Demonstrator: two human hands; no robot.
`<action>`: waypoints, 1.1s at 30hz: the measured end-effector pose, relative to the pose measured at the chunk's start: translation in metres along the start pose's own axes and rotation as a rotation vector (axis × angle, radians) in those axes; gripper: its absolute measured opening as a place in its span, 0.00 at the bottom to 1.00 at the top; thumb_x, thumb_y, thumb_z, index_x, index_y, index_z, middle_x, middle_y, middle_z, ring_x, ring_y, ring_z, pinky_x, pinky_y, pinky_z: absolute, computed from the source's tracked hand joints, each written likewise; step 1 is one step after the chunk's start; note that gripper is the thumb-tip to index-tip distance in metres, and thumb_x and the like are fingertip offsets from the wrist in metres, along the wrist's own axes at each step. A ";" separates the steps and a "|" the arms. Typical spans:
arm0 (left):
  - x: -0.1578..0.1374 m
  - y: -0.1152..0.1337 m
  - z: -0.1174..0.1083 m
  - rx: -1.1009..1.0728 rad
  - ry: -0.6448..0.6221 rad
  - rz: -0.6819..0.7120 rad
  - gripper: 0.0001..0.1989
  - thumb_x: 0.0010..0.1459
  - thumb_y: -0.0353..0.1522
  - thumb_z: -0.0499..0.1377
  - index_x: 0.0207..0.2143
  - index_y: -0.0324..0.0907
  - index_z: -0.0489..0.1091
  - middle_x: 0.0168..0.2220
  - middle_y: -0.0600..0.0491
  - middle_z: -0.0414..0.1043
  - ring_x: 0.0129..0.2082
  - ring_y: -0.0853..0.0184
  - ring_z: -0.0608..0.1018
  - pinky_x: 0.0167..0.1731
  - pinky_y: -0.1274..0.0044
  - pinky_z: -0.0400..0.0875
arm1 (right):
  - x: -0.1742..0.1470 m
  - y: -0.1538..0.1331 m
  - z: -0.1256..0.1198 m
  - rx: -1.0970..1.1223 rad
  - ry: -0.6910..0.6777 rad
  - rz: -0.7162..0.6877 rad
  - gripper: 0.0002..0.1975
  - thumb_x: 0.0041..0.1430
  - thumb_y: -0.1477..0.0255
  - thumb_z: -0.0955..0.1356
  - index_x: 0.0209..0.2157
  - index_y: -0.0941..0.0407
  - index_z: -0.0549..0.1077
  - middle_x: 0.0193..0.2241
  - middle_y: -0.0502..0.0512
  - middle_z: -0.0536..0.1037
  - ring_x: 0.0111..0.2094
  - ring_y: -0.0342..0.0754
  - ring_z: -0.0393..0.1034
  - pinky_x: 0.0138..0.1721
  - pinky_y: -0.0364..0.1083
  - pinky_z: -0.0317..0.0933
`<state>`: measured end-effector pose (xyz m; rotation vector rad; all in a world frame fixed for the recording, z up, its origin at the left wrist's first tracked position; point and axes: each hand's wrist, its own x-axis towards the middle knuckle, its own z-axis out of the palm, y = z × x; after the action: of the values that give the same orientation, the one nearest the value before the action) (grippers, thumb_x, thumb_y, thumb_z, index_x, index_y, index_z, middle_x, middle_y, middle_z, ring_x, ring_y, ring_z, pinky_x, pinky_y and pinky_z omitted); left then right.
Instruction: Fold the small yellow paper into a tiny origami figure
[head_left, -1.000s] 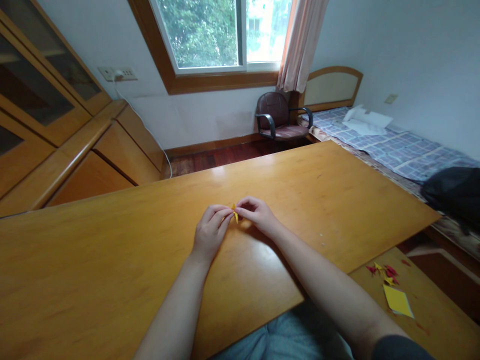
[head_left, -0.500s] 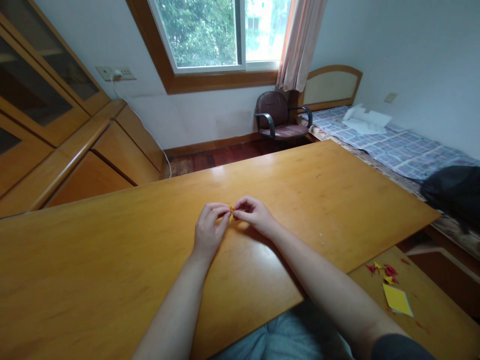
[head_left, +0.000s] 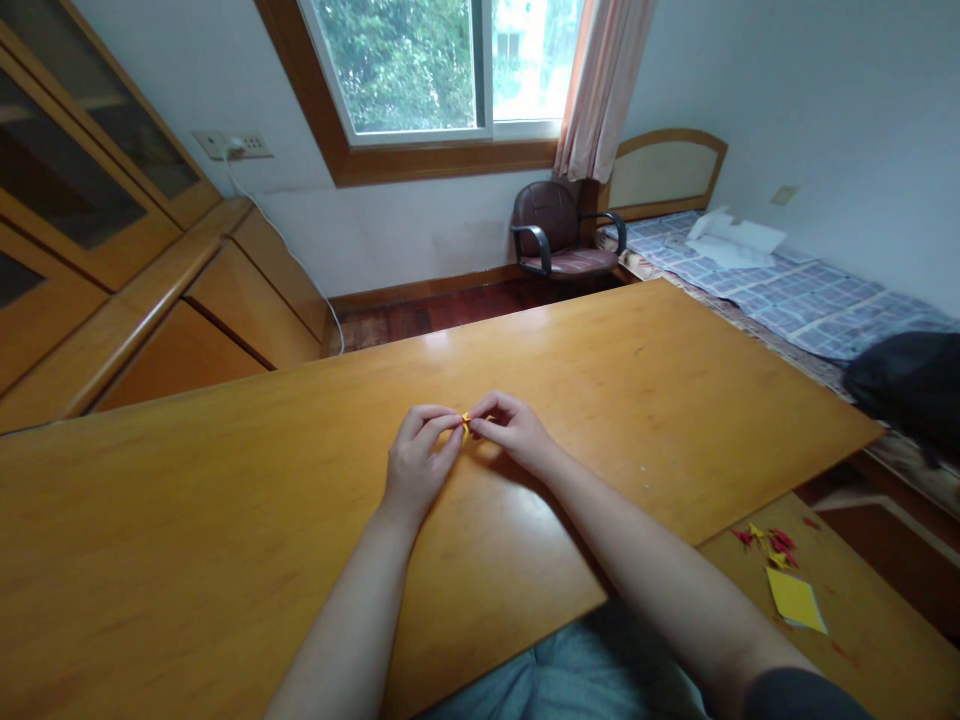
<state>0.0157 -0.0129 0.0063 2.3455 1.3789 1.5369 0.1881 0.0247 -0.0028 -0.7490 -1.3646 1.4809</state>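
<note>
A small folded piece of yellow paper (head_left: 466, 425) is pinched between my two hands, just above the wooden table (head_left: 225, 520). My left hand (head_left: 420, 462) is closed on its left side with thumb and fingertips. From the other side, my right hand (head_left: 516, 428) grips it between thumb and index finger. Fingertips cover much of the paper, so its folded shape is hard to make out. Several small red folded papers (head_left: 782, 541) and yellow ones lie at the lower right, beside a stack of square yellow paper (head_left: 796, 600).
The folded papers rest on a separate wooden surface (head_left: 885, 640) beside the table's right edge. Beyond the table stand a maroon armchair (head_left: 551, 225) and a bed (head_left: 795, 290) with a black bag (head_left: 911, 385). A wooden cabinet (head_left: 240, 300) is at the left.
The yellow paper has turned slightly between my fingertips and shows a different outline. Both hands stay in almost the same place.
</note>
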 end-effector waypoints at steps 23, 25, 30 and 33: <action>-0.008 -0.007 0.022 -0.735 0.090 -0.604 0.07 0.54 0.34 0.65 0.33 0.41 0.72 0.37 0.51 0.77 0.41 0.66 0.78 0.45 0.72 0.74 | -0.001 0.002 0.000 -0.144 0.005 -0.138 0.08 0.55 0.66 0.72 0.31 0.55 0.74 0.30 0.51 0.76 0.33 0.45 0.72 0.38 0.46 0.65; -0.010 -0.008 0.023 -0.772 0.105 -0.638 0.08 0.53 0.34 0.66 0.34 0.41 0.72 0.37 0.51 0.77 0.39 0.66 0.78 0.44 0.72 0.74 | -0.001 0.001 0.000 -0.197 0.010 -0.142 0.07 0.55 0.67 0.72 0.31 0.55 0.73 0.30 0.51 0.76 0.34 0.46 0.72 0.39 0.46 0.65; -0.006 -0.005 0.020 -0.697 0.073 -0.632 0.09 0.53 0.35 0.67 0.34 0.41 0.73 0.37 0.50 0.77 0.40 0.65 0.79 0.45 0.70 0.74 | -0.001 -0.005 -0.003 -0.306 0.009 -0.194 0.02 0.55 0.71 0.70 0.31 0.55 0.73 0.32 0.51 0.74 0.37 0.46 0.70 0.40 0.45 0.65; -0.004 -0.002 0.017 -0.657 0.065 -0.601 0.08 0.54 0.36 0.66 0.33 0.41 0.73 0.37 0.50 0.77 0.40 0.65 0.78 0.46 0.70 0.74 | -0.002 -0.005 -0.004 -0.272 -0.013 -0.185 0.03 0.57 0.70 0.70 0.33 0.55 0.73 0.34 0.52 0.74 0.39 0.46 0.70 0.40 0.45 0.65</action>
<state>0.0267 -0.0068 -0.0067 1.3588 1.1775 1.5480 0.1936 0.0239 0.0014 -0.7599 -1.6208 1.1716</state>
